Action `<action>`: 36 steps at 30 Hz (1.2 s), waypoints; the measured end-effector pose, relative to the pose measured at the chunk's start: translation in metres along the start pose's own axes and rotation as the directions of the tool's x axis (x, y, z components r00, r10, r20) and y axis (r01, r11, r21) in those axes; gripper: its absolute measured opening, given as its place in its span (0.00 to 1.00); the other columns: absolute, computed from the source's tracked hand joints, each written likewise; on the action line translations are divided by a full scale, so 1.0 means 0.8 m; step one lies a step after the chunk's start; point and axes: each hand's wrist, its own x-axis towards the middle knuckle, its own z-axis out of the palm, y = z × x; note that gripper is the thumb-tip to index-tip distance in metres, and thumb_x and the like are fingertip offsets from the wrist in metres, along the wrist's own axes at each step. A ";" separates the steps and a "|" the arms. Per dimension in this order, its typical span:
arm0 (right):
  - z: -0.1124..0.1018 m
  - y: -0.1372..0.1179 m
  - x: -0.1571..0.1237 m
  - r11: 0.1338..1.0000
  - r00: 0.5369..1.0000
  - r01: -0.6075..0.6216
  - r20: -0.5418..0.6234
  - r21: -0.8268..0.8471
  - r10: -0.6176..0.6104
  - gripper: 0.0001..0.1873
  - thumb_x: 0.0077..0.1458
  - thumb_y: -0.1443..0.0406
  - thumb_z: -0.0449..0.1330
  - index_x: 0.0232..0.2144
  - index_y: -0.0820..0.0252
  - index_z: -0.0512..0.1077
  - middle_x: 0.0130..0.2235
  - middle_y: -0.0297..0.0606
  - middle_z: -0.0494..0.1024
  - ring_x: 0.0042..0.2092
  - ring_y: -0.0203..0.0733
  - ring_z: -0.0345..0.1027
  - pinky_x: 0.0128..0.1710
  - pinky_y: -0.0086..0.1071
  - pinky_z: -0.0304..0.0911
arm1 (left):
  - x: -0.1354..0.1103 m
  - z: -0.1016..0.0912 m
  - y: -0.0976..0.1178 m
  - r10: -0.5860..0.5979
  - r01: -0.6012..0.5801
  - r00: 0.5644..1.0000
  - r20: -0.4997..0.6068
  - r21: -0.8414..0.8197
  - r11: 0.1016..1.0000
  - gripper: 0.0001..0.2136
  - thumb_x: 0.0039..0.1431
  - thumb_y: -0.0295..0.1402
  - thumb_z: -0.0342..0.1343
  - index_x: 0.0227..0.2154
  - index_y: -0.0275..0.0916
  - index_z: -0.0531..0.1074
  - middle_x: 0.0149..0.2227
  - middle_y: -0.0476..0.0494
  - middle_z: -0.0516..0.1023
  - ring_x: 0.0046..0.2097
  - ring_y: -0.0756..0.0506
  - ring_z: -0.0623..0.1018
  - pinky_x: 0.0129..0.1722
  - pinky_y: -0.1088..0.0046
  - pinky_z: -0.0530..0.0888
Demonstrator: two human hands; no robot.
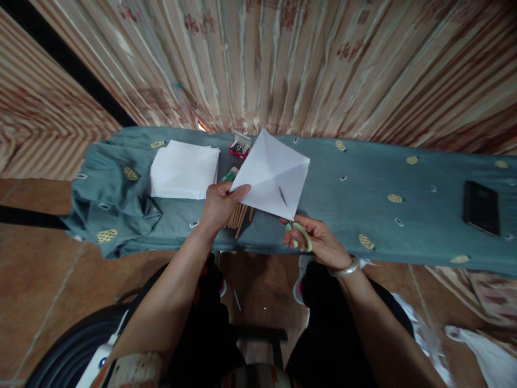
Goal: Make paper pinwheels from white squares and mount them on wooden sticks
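Aloft: creased paper met by scissors

Lifted clear of the surface [363, 183] at the centre of the frame: a creased white sheet [272, 172], tilted like a diamond. Pinched at its left corner by the left hand [220, 205], thumb over the top face and fingers closed beneath, probably to keep the paper taut and steady. Met at its lower corner by green-handled scissors [299, 235], gripped in the right hand [319, 240] with fingers curled through the loops and a dark blade lying against the paper just above that corner. Hard to tell how far apart the blades stand. Held off the cloth rather than flat, seemingly to leave room for the lower blade beneath. Spanning between both hands and touching each, with the left hand at its lower left edge and the right hand just below its bottom tip.

Parked further back, out of the way yet near: a stack of white paper [183, 170] to the upper left of the left hand, a small red box [239, 146] just behind the top of the raised paper, and a bundle of wooden sticks [239, 215] lying just beneath the left hand. Set well apart, at the right of the frame: a black phone [480, 207].
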 end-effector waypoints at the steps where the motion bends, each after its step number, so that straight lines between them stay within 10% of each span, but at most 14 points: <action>1: 0.000 0.000 0.000 1.000 1.000 -0.005 -0.003 0.003 0.005 0.29 0.43 0.46 0.69 0.40 0.61 0.74 0.26 0.32 0.76 0.25 0.30 0.66 0.23 0.25 0.62 | 0.000 0.000 0.000 0.004 -0.004 1.000 -0.007 -0.005 1.000 0.10 0.46 0.39 0.64 0.24 0.36 0.79 0.21 0.49 0.75 0.25 0.49 0.71 0.26 0.73 0.66; 36: 0.003 -0.004 0.001 0.999 0.999 -0.024 -0.043 -0.035 0.023 0.23 0.39 0.50 0.73 0.26 0.60 0.70 0.23 0.29 0.74 0.22 0.29 0.64 0.23 0.25 0.62 | 0.000 0.004 -0.009 -0.010 0.010 1.000 0.011 -0.044 0.999 0.09 0.46 0.37 0.65 0.26 0.36 0.81 0.25 0.48 0.79 0.26 0.49 0.73 0.28 0.72 0.69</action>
